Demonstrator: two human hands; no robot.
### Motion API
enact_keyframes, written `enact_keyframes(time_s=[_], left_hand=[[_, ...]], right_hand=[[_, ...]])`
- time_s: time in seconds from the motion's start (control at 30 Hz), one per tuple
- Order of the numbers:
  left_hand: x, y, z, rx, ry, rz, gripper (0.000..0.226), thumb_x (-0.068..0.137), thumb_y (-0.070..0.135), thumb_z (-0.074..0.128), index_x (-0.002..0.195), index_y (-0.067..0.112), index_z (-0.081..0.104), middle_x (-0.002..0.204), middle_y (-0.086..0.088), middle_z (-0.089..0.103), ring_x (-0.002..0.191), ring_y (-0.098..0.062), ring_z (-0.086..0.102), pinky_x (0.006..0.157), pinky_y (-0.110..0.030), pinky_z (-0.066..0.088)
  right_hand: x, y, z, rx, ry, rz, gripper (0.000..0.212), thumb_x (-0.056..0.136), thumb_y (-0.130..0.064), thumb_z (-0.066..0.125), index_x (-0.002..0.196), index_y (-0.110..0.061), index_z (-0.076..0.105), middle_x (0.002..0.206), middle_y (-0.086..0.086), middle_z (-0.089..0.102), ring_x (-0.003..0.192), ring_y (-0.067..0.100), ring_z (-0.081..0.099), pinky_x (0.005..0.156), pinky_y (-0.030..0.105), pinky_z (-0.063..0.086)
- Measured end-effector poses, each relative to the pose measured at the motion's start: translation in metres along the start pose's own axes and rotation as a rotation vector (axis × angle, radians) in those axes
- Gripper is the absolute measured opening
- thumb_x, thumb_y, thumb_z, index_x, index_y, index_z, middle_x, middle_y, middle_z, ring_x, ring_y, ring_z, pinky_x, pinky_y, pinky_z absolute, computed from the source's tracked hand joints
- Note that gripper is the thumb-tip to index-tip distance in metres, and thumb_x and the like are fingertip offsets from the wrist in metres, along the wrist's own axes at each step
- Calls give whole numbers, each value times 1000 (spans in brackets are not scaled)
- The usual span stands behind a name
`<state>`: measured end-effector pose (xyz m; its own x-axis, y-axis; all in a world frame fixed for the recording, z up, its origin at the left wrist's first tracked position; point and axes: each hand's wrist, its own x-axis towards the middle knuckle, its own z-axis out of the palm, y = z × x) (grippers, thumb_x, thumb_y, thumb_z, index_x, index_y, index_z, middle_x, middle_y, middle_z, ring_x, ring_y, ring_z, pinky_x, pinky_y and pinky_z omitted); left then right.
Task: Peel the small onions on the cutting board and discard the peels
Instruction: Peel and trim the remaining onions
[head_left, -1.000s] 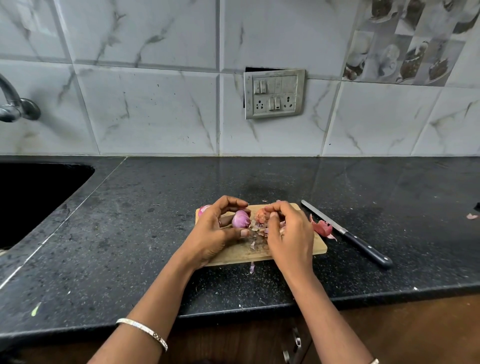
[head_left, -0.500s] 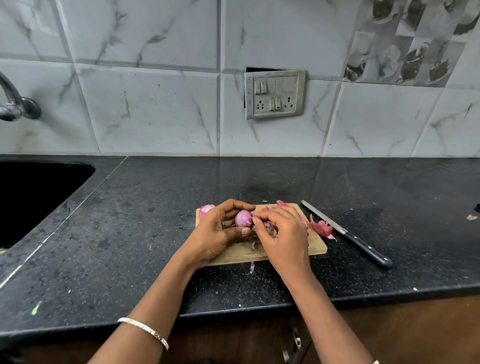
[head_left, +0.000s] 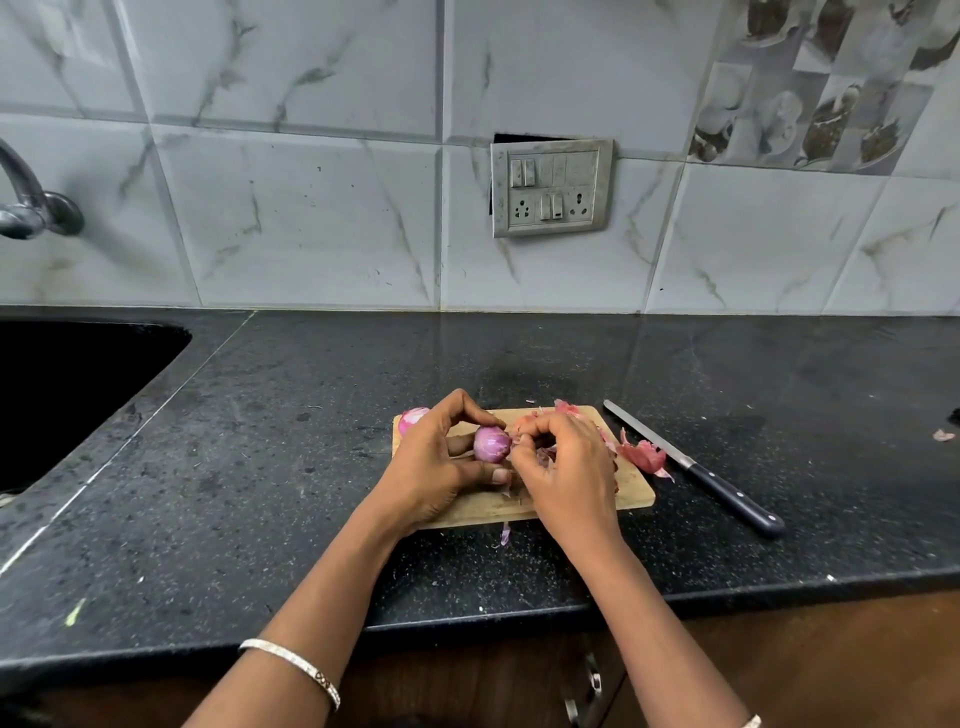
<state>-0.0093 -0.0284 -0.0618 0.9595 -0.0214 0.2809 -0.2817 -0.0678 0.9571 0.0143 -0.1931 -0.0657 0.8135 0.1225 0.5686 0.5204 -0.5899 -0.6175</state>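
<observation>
Black counter (head_left: 260, 467) carries a wooden cutting board (head_left: 631, 493) with a knife (head_left: 696, 467) just right of it, and above the board the left hand (head_left: 431, 467) curls its fingers round a small onion (head_left: 492, 444) whose end the right hand (head_left: 566, 467) pinches with its fingers.

I count two onions: one onion (head_left: 491, 444) gripped in my left hand (head_left: 436, 467), with my right hand (head_left: 571, 473) pinching its end, and a second onion (head_left: 413, 418) just beyond my left knuckles. One cutting board (head_left: 631, 496) lies under my hands. One knife (head_left: 727, 493) lies right of my right hand. The peels (head_left: 566, 408) around my right hand are too jumbled to count. Apart from them I see one larger clump (head_left: 644, 456) between that hand and the knife, one sliver (head_left: 505, 535) nearer me than my grip, and one scrap (head_left: 943, 435) far right. One bangle (head_left: 291, 662) rings my left wrist. Far left are one tap (head_left: 31, 202) and one sink (head_left: 104, 364). Beyond my grip is one switch panel (head_left: 550, 187).
</observation>
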Motion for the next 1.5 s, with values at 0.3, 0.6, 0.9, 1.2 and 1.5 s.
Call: enact_keyframes(time_s=[0.3, 0.6, 0.9, 1.2, 1.5], left_hand=[[-3, 4, 2, -32, 47, -8, 50, 73, -11, 82, 112, 8, 56, 104, -2, 73, 90, -18, 75, 71, -29, 62], [-6, 6, 0, 210, 117, 190, 41, 78, 14, 86, 116, 16, 71, 113, 5, 75, 107, -9, 69, 96, -21, 52], [-24, 1, -6, 105, 124, 116, 29, 95, 10, 69, 122, 16, 62, 114, 0, 73, 106, -13, 70, 94, -28, 55], [-28, 4, -4, 94, 64, 104, 28, 101, 26, 53, 122, 9, 59, 113, -5, 74, 111, -16, 70, 94, -25, 54], [-36, 3, -7, 265, 260, 161, 20, 94, 32, 69, 111, 21, 68, 104, 5, 74, 97, -10, 71, 84, -26, 58]], right_hand=[[-1, 3, -5, 83, 249, 74, 11, 91, -22, 69, 84, -15, 68, 83, -3, 68, 81, 14, 64, 71, 32, 51], [-3, 0, -7, 78, 237, 16, 43, 89, 6, 53, 121, -20, 59, 94, -8, 71, 95, 12, 68, 86, 34, 54], [-6, -4, -6, -1, 198, -194, 16, 101, -25, 52, 100, -21, 68, 94, -13, 68, 95, 15, 62, 87, 53, 50], [-14, -11, -10, 114, -24, -360, 25, 95, -18, 65, 119, -21, 71, 116, -12, 69, 114, 8, 60, 99, 30, 47], [-17, -9, -17, 86, 92, -212, 18, 97, -15, 65, 110, -15, 77, 106, -6, 74, 102, 4, 66, 93, 8, 44]])
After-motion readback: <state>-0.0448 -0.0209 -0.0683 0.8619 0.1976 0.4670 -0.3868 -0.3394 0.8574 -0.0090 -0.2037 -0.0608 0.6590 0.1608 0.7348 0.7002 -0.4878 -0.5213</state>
